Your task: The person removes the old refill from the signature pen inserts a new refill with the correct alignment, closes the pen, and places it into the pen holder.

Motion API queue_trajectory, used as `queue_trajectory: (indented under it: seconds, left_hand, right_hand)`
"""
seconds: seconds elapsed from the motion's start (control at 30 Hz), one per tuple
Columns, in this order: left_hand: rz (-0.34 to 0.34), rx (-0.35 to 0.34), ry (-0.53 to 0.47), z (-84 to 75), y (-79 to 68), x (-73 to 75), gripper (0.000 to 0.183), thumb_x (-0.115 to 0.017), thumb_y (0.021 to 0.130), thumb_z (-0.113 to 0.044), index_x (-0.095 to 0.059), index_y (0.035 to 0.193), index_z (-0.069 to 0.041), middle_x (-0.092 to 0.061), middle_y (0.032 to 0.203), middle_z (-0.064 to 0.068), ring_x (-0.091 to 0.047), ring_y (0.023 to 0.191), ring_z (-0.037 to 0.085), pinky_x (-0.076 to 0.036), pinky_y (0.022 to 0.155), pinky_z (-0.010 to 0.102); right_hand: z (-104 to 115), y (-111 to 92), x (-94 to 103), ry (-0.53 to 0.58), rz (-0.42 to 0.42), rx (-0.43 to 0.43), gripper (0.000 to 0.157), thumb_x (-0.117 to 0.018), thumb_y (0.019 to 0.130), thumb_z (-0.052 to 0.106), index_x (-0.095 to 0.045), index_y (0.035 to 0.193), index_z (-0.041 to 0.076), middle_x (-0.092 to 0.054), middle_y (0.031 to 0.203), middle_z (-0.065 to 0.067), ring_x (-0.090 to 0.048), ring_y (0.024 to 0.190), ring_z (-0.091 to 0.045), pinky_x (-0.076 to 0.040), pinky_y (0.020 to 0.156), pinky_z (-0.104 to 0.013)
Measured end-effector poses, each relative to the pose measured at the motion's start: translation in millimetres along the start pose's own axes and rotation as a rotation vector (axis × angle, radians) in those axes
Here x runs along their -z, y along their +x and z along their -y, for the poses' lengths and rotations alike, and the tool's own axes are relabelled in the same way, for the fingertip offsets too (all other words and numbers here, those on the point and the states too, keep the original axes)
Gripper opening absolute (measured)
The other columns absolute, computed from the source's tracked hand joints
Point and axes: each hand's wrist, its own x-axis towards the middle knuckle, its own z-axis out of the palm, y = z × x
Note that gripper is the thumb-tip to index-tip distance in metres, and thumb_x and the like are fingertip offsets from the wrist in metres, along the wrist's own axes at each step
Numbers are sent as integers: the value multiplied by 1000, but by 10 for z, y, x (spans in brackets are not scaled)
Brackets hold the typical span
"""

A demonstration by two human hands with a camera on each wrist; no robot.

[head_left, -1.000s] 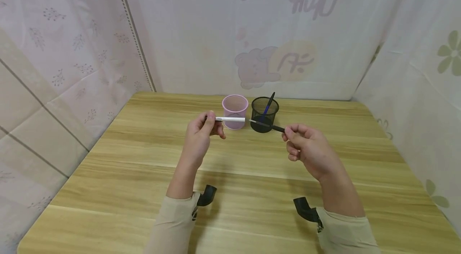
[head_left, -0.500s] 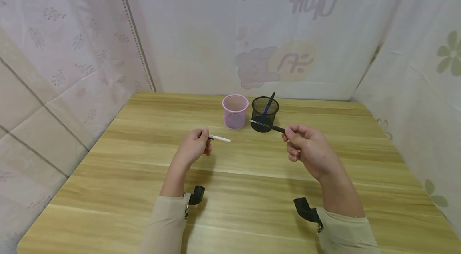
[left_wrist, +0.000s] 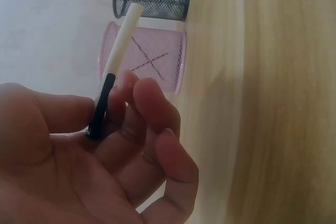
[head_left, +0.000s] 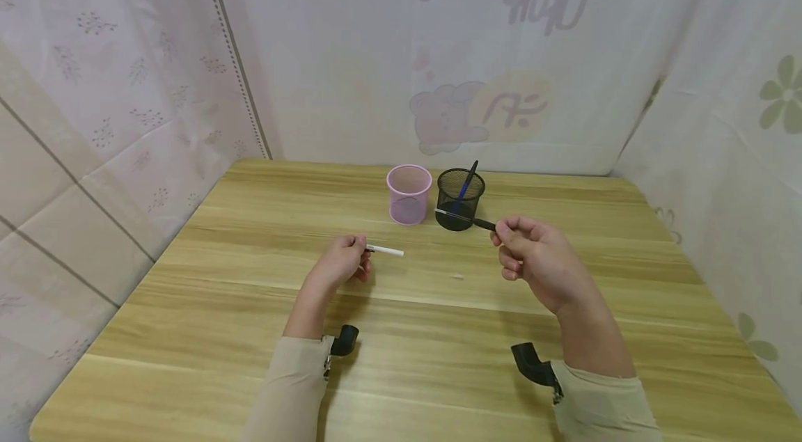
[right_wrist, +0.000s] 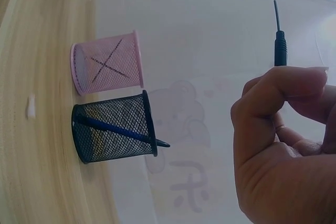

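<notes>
In my left hand (head_left: 340, 261) I pinch a white pen barrel (head_left: 388, 250) with a black part near the fingers, its pale end pointing right. The left wrist view shows thumb and forefinger gripping the black part, the other fingers loosely bent. My right hand (head_left: 541, 257) pinches the black grip (head_left: 484, 224) of a pen part with a thin refill (right_wrist: 277, 14) sticking out, pointing left in front of the black mesh cup. The two pen parts are apart. Between the hands a small pale piece (head_left: 458, 277) lies on the table; its kind is unclear.
A pink mesh pen cup (head_left: 409, 209) stands near the table's back edge. Beside it, on its right, is a black mesh pen cup (head_left: 445, 191) with a blue and black pen (head_left: 466, 184) leaning inside. Printed cloth (head_left: 351, 45) hangs behind the wooden table (head_left: 401, 372).
My left hand with the white barrel has drawn back left and down, away from the refill, then shifted slightly lower. A small pale piece now shows on the table. My right hand has stayed still.
</notes>
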Motion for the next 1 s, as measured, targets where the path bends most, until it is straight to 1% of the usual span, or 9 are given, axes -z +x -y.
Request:
queue_trajectory:
  seconds: [0.17, 0.4, 0.6, 0.7, 0.77, 0.83, 0.87, 0.93, 1.0]
  left_hand:
    - [8, 10, 28, 12, 11, 5, 43, -38, 118, -28, -60, 115, 9, -60, 84, 8, -62, 73, 20, -58, 77, 36]
    - [-16, -13, 130, 11, 25, -8, 36, -49, 114, -24, -65, 104, 7, -64, 81, 8, -63, 67, 18, -53, 67, 28]
    - [-18, -14, 205, 46, 23, -8, 38, -53, 112, -26, -67, 94, 4, -63, 78, 6, -60, 67, 18, -48, 64, 27]
    - [-29, -10, 302, 58, 17, -14, 43, -54, 112, -28, -66, 82, 1, -58, 68, 4, -53, 60, 15, -45, 59, 27]
    - [-46, -3, 407, 65, 17, -20, 46, -55, 112, -31, -62, 74, -5, -52, 64, 1, -47, 57, 14, -41, 56, 27]
    - [-69, 12, 518, 70, 16, -29, 49, -56, 111, -36, -59, 70, -10, -49, 61, 0, -44, 56, 15, -38, 54, 28]
    - [-80, 19, 563, 71, 15, -34, 48, -56, 110, -38, -59, 70, -11, -48, 62, 0, -44, 57, 15, -38, 54, 29]
    - [-104, 21, 639, 75, 13, -42, 42, -59, 109, -39, -63, 75, -13, -53, 68, 0, -50, 63, 16, -40, 57, 30]
    - [-121, 22, 681, 73, 7, -51, 35, -62, 107, -38, -68, 83, -13, -60, 74, 1, -55, 68, 18, -42, 59, 31]
  right_hand:
    - [7, 13, -8, 1, 7, 2, 24, -48, 115, 25, -49, 120, 2, -52, 100, 1, -38, 67, -9, -42, 63, -25]
    - [10, 33, -9, 0, 13, 8, 23, -48, 115, 26, -48, 118, 3, -52, 99, 1, -39, 66, -8, -42, 62, -24]
    - [16, 29, -16, -6, 18, 9, 22, -46, 115, 24, -48, 118, 3, -51, 98, 1, -38, 67, -8, -42, 62, -25]
    - [18, 26, -22, -10, 17, 9, 21, -46, 115, 24, -48, 117, 2, -50, 99, 0, -38, 67, -9, -41, 63, -25]
    - [17, 23, -24, -12, 16, 9, 21, -46, 115, 23, -48, 117, 2, -50, 99, -1, -38, 67, -9, -41, 63, -25]
    - [15, 19, -26, -12, 17, 9, 21, -46, 115, 23, -48, 117, 2, -50, 99, -1, -38, 67, -9, -41, 63, -26]
    - [13, 18, -26, -10, 17, 9, 21, -46, 115, 23, -48, 117, 2, -49, 99, -1, -38, 67, -9, -41, 63, -26]
    - [9, 16, -26, -8, 18, 10, 21, -46, 115, 23, -48, 117, 2, -49, 99, -2, -38, 67, -9, -41, 63, -26]
    - [5, 14, -25, -5, 18, 11, 20, -46, 115, 22, -48, 117, 2, -49, 99, -2, -38, 67, -9, -41, 63, -26]
